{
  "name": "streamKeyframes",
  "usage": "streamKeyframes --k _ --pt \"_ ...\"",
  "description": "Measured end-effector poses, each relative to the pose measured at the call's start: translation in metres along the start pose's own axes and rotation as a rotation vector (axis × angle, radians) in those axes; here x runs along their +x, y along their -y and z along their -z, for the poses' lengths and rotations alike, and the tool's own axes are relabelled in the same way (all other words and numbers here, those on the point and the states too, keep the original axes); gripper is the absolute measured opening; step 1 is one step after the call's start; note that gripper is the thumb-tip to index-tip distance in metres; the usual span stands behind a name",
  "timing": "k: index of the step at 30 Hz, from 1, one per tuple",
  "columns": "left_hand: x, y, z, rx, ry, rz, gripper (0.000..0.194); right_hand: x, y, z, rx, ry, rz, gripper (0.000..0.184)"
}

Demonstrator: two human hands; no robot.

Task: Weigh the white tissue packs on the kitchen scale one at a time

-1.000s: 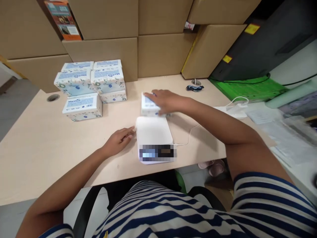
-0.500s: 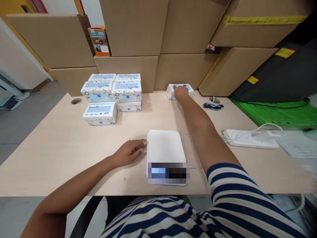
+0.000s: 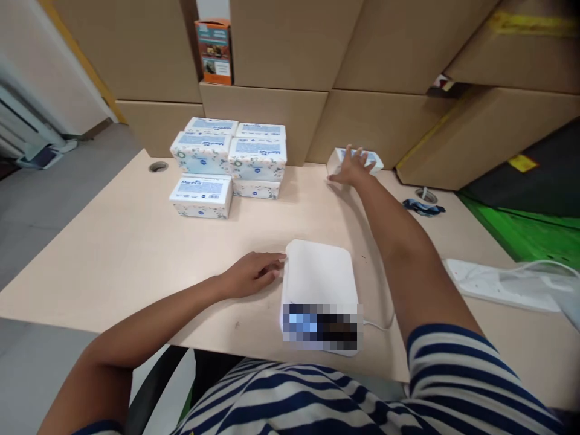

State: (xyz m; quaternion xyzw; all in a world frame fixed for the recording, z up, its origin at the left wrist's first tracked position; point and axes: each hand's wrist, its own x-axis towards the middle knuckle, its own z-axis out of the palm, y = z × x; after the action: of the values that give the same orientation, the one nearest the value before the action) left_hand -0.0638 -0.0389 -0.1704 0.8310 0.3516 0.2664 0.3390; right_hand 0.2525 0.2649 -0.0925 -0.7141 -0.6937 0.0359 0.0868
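Scale (image 3: 321, 275), clock centre. Left hand (image 3: 249, 275) at 9 o'clock: loosely curled, empty, index fingertip at scale's edge. Stacked packs (image 3: 258, 160) at 11. Between 12 and 1: right hand (image 3: 355, 169), well apart from left, fingers spread over lone pack (image 3: 336, 161), unclamped; contact unclear. Cartons (image 3: 272, 115) directly behind.

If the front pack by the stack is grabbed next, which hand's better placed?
Left, likely: the left hand lies beside the scale, holding nothing, nearer the front pack. The right hand is farther off, at the lone pack.
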Motion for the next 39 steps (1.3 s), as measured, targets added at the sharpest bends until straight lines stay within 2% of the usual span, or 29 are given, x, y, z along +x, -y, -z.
streamKeyframes --k 1,3,5,6,8,10,12,14,17,21,23,27,31,34,37,39 --pt "0.0 -0.002 0.001 -0.004 0.009 -0.003 0.051 -0.007 0.013 0.007 0.021 -0.051 0.026 0.11" --pt "0.0 -0.004 0.0 -0.003 0.011 -0.01 0.051 -0.029 0.047 0.026 0.083 -0.233 0.169 0.098" --pt "-0.001 -0.003 -0.002 0.003 0.01 -0.014 0.051 -0.06 0.091 0.044 0.149 -0.417 0.419 0.083" --pt "-0.001 -0.002 -0.004 0.005 0.008 -0.019 0.05 -0.078 0.115 0.051 0.163 -0.444 0.552 0.079" --pt "-0.002 0.001 -0.008 0.013 -0.003 -0.043 0.048 -0.114 0.167 0.052 0.155 -0.396 0.852 0.073" --pt "-0.003 0.004 -0.012 0.033 -0.02 -0.074 0.046 -0.146 0.217 0.039 0.055 -0.257 1.125 0.07" --pt "-0.004 0.006 -0.015 0.075 -0.031 -0.095 0.044 -0.169 0.257 0.017 -0.152 -0.126 1.216 0.072" --pt "-0.005 0.007 -0.017 0.126 -0.028 -0.101 0.044 -0.184 0.281 -0.005 -0.293 -0.052 1.189 0.077" --pt "-0.005 0.006 -0.017 0.182 0.014 -0.09 0.046 -0.195 0.285 -0.02 -0.341 -0.024 1.204 0.077" --pt "-0.005 0.002 -0.017 0.21 0.038 -0.052 0.05 -0.199 0.267 -0.015 -0.296 0.001 1.415 0.058" --pt "-0.005 0.0 -0.017 0.21 0.041 -0.038 0.051 -0.195 0.264 -0.014 -0.231 0.011 1.474 0.06" --pt "-0.005 0.001 -0.017 0.215 0.061 -0.043 0.052 -0.187 0.275 -0.029 -0.16 0.044 1.32 0.078" --pt "-0.005 0.004 -0.019 0.204 0.055 -0.046 0.053 -0.185 0.282 -0.046 -0.149 0.077 1.357 0.067" --pt "-0.004 0.005 -0.019 0.189 0.057 -0.042 0.053 -0.18 0.285 -0.043 -0.076 0.087 1.346 0.067" --pt "-0.004 0.005 -0.019 0.17 0.055 -0.041 0.053 -0.186 0.29 -0.04 -0.058 0.092 1.182 0.074" --pt "-0.005 0.003 -0.018 0.142 0.042 -0.026 0.053 -0.204 0.29 -0.042 -0.068 0.09 1.085 0.078"
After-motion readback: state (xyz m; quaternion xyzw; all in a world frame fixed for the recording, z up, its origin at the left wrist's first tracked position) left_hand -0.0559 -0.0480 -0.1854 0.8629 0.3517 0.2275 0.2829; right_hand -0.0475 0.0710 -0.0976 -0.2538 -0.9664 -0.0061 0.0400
